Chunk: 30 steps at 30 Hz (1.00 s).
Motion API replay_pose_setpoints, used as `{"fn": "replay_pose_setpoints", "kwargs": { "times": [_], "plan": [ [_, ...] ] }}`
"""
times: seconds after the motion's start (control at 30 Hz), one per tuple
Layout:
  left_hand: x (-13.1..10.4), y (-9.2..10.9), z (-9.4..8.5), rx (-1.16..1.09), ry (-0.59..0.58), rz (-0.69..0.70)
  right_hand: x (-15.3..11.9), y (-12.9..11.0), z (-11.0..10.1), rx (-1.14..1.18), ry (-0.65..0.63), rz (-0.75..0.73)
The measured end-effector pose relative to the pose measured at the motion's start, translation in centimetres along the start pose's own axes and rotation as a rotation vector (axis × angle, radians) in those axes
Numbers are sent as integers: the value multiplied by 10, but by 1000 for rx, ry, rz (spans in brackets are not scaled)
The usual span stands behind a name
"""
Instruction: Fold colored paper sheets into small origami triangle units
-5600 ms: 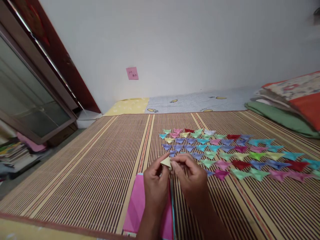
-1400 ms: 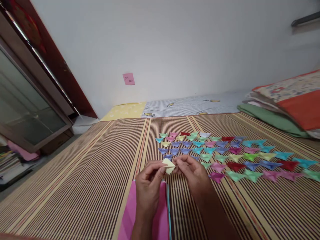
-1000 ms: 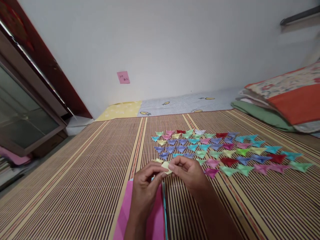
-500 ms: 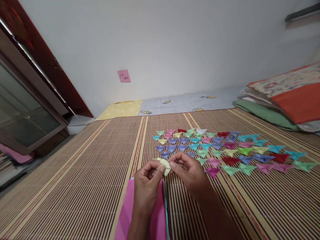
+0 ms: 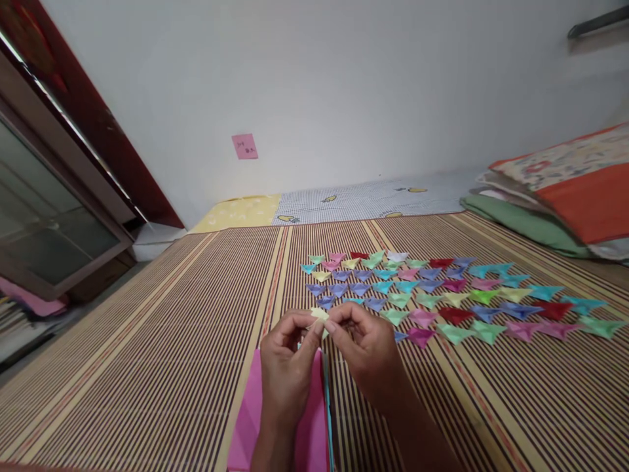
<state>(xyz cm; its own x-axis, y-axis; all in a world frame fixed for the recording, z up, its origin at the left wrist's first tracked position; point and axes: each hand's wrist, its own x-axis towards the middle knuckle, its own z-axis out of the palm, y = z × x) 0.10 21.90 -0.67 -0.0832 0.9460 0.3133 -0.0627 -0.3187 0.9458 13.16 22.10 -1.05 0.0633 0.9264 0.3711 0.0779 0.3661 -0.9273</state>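
Observation:
A small piece of pale yellow folded paper (image 5: 319, 313) is pinched between both hands, held above the striped mat. My left hand (image 5: 287, 351) grips its left side with thumb and index finger. From the right, my right hand (image 5: 366, 344) pinches the other side, its thumb tip close to the left thumb. Fingers cover much of the paper, so its full shape is hidden. Beneath my left wrist lies a stack of pink paper sheets (image 5: 317, 419), with a blue-green edge along its right side. Rows of folded paper pieces (image 5: 398, 299) in many colours spread beyond my right hand.
The striped mat (image 5: 162, 367) covers the bed-like surface. Folded bedding and a cushion (image 5: 580, 196) sit at the far right. A patterned cloth (image 5: 339, 203) runs along the wall, where a pink note (image 5: 244, 146) is stuck. A glass-fronted cabinet (image 5: 49, 203) stands at the left.
My hands have drawn closer together on the yellow paper, and less of it shows now. The right fingers have shifted slightly left. The view has moved a little.

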Motion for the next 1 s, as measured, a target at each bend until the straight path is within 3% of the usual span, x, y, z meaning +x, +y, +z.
{"fn": "replay_pose_setpoints", "kwargs": {
  "times": [0.27,0.37,0.5,0.83,1.0],
  "plan": [
    [-2,2,12,-195,250,-219,-2,3,4,-22,115,-57],
    [-1,-2,12,-261,197,-320,-1,3,6,-101,150,-149],
    [0,-6,10,-256,187,-289,-1,2,9,-139,135,-199],
    [-4,-5,12,-156,207,-201,-4,-1,12,-103,173,-100],
    [-1,1,11,-162,172,-223,-3,1,10,-28,155,-50]
  ]
}}
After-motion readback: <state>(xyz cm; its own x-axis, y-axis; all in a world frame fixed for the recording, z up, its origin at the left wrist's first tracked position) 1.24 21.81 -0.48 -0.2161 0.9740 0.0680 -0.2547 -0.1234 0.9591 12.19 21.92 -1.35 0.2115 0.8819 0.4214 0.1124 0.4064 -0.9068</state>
